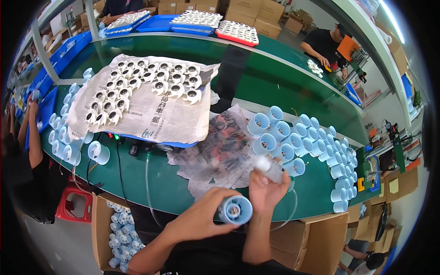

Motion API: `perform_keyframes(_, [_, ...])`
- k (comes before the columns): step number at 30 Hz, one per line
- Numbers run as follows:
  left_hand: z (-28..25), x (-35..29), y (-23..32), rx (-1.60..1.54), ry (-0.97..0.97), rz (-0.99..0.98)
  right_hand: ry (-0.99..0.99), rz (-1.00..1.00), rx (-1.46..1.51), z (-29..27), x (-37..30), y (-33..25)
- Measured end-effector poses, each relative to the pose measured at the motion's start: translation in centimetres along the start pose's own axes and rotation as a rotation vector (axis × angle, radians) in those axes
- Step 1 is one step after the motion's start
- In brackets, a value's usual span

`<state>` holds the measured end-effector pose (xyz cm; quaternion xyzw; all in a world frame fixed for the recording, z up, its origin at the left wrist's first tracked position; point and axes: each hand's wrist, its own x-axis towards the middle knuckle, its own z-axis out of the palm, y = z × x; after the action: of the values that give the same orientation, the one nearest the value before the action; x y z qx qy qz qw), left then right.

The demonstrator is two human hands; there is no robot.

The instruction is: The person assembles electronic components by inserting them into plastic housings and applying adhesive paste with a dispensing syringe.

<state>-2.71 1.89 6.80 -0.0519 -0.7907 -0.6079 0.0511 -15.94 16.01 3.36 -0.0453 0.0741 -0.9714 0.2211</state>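
Observation:
My left hand (199,211) is closed around a light blue plastic cup (245,209), its mouth turned up towards me. A small round part shows at the bottom inside it. Just to the right, my raised right hand (265,190) grips a small clear bottle (273,172) with a whitish top, blurred by motion. Beyond it stand several blue cups (264,145) with brownish, wiry-looking parts inside. A sheet of newspaper (208,158) lies flat on the green table behind my hands.
White finned fan wheels (160,86) with dark centres sit in rows on a paper-covered tray at left. More cups (99,153) stand beside it. A cardboard box (101,236) of cups is below the table edge. Clear tubes (147,183) hang over the edge. Co-workers sit around.

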Motion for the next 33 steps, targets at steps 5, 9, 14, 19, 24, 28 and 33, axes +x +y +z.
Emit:
perform_keyframes(5, [1.2,-0.5,-3.7,0.184,0.196,-0.01,-0.194,-0.075,0.04,2.0,1.2,1.1])
perform_keyframes(9, [1.6,-0.4,-4.9,0.369,0.25,0.039,-0.061,-0.134,-0.153,2.5,0.7,0.0])
perform_keyframes(14, [1.0,0.1,-4.7,0.366,0.292,0.057,-0.119,-0.108,-0.72,2.8,-1.5,-2.4])
perform_keyframes(19, [0.8,0.5,-5.4,0.355,0.279,0.052,-0.134,-0.044,-1.264,2.3,-3.2,-3.3])
perform_keyframes(24, [1.0,0.0,-5.6,0.355,0.285,0.06,-0.084,-0.042,-1.392,2.3,-4.0,-3.0])
perform_keyframes(28, [1.3,-0.2,-5.6,0.349,0.291,0.057,-0.089,-0.038,-1.424,2.3,-4.2,-3.0])
perform_keyframes(33, [1.3,-0.2,-5.6,0.344,0.267,0.034,-0.086,-0.017,-1.433,2.5,-4.1,-3.4])
